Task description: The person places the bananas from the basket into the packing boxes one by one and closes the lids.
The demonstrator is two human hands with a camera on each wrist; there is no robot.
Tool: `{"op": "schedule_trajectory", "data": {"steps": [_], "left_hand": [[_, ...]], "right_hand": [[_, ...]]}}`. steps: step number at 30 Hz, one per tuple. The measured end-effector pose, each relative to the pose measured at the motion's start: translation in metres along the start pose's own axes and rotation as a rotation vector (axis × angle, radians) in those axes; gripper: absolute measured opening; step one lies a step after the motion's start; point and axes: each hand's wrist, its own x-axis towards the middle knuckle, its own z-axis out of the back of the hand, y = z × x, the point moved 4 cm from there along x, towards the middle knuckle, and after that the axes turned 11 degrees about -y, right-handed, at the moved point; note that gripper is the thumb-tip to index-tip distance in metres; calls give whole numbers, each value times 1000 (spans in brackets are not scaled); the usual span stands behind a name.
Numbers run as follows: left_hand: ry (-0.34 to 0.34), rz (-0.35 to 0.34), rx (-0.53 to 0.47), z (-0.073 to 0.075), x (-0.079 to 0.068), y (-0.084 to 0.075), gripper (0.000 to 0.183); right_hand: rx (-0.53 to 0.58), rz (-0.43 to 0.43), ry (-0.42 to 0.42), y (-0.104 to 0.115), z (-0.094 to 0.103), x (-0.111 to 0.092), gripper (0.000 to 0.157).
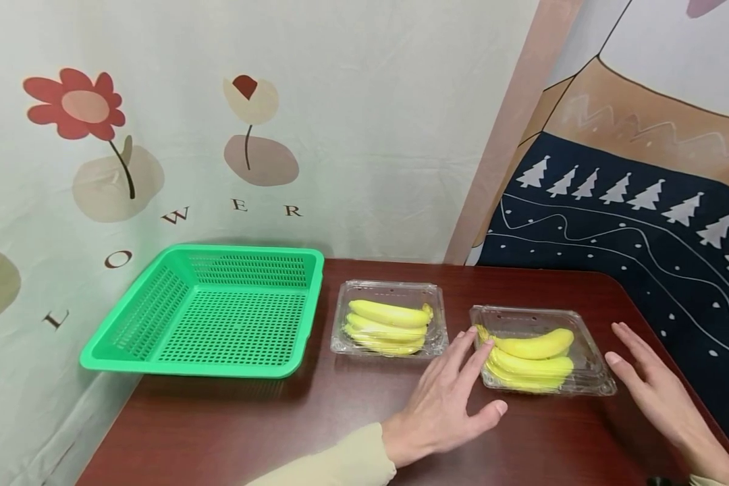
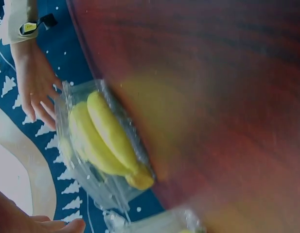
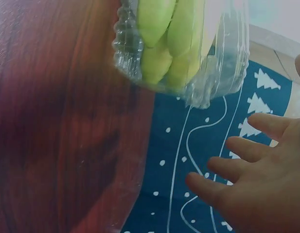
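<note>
On the table's right side lies a clear plastic box with a bunch of yellow bananas inside. My left hand is at its left end, fingers straight and thumb spread, fingertips overlapping the box edge in the head view. Off its right end my right hand is held with fingers extended and nothing in it. In the right wrist view a gap shows between the right fingers and the box. A second clear box of bananas sits left of my left hand.
A green plastic basket with perforated walls stands at the table's left. The dark red wooden table meets a flower-printed cloth at the back. A navy cloth with white trees hangs along the right edge.
</note>
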Motion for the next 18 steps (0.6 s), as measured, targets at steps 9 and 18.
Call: {"op": "schedule_trajectory", "data": {"steps": [9, 18], "left_hand": [[-50, -84, 81, 20, 7, 11, 83], [-54, -64, 185, 39, 13, 33, 85]], "right_hand": [[-27, 30, -4, 16, -5, 8, 62], [-1, 66, -20, 39, -14, 14, 60]]}}
